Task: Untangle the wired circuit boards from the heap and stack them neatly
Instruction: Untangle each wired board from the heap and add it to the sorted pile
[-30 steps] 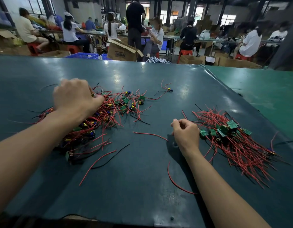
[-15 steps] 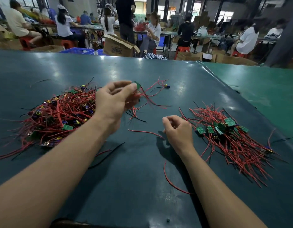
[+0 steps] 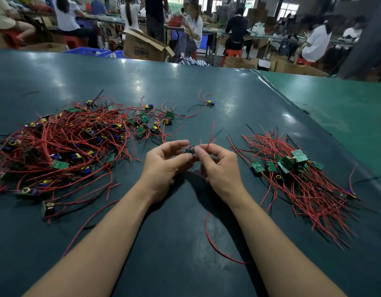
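Both hands meet over the middle of the bench (image 3: 185, 264), sharing one small green board (image 3: 188, 151): the left hand (image 3: 164, 166) pinches it between thumb and fingertips, and the right hand (image 3: 217, 166) pinches it from the other side, with a red wire (image 3: 211, 133) standing up from between them. The board is held just above the bench, between the two piles. To the left lies the heap (image 3: 63, 146), a broad tangle of red and black wires with green boards and blue and yellow parts caught in it; it looks much the larger of the two. To the right is the stack (image 3: 292, 166), where a cluster of green boards lies close together and their red wires trail off roughly in one direction, toward the near right. A single board (image 3: 210, 102) with its wires sits apart, beyond the heap. By the look of it, the task is well begun but less than half done: one board is in hand and free of the tangle, a modest number are sorted, and most still wait in the heap. A loose red wire (image 3: 219, 247) lies on the bench near the right forearm.
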Tool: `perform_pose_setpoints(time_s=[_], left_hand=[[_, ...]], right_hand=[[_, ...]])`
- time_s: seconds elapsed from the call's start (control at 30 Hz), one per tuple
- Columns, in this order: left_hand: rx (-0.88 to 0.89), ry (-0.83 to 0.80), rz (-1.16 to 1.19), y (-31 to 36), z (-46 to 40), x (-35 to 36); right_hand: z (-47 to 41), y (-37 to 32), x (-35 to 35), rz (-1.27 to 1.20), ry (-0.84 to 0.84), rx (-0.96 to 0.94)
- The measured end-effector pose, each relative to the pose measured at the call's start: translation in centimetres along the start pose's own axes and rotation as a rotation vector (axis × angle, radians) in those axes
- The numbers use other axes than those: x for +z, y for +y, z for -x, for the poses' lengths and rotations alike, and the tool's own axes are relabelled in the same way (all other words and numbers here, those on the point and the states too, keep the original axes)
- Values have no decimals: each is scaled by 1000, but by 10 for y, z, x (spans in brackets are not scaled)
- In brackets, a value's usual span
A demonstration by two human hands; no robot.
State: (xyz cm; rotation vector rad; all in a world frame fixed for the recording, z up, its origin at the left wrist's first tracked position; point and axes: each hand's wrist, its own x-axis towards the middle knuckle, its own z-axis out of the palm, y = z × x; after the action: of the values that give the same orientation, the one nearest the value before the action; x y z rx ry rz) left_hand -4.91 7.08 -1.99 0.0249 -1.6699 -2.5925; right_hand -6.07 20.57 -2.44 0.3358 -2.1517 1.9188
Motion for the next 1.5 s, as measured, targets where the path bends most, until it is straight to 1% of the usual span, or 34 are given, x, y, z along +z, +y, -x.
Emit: perform_pose_setpoints(time_s=[0.1,0.23,0.43,0.47,0.57,0.63,0.77,0.87,0.93,1.0,1.07,1.1,1.17,1.23,1.3,1.4,1.5], left_hand=[[31,-36,-48,-4,0,-1],[44,-63,-40,-2,1,0],[6,-8,-30,-4,-3,0],[17,-19,-52,-5,-3,0],[60,-87,-157,-8,-1,2],[83,-87,-186,-8,1,3],[35,-14,-49,-5,-1,1],[-29,8,51,-4,-2,3],[-37,15,81,-4,-3,3],[-16,-11,65,-6,-3,2],[26,-39,-27,-7,-2,1],[40,-45,-74,-8,-1,1],[32,-43,-120,-9,-1,-1],[16,-52,-123,-8,-1,-3],[14,-64,-73,-5,0,-3],[32,-93,36,-4,0,-3],[52,-111,68,-5,-1,-3]], right_hand=[[0,0,-1,-20,13,12],[1,-3,-4,-238,47,113],[-4,-4,-7,-513,148,221],[-5,-4,-7,-517,150,221],[-3,-3,-5,-415,141,171],[-2,-2,-3,-361,139,147],[-1,-4,-2,-427,190,204],[-1,-6,-4,-467,189,268],[-2,-7,-4,-492,210,288],[-1,-8,-5,-410,220,239],[2,-9,-6,-325,195,167],[3,-11,-6,-321,176,146],[4,-12,-6,-356,152,149],[2,-13,-5,-415,153,194],[1,-14,-6,-511,166,271],[1,-15,-10,-728,208,408],[2,-15,-9,-792,227,466]])
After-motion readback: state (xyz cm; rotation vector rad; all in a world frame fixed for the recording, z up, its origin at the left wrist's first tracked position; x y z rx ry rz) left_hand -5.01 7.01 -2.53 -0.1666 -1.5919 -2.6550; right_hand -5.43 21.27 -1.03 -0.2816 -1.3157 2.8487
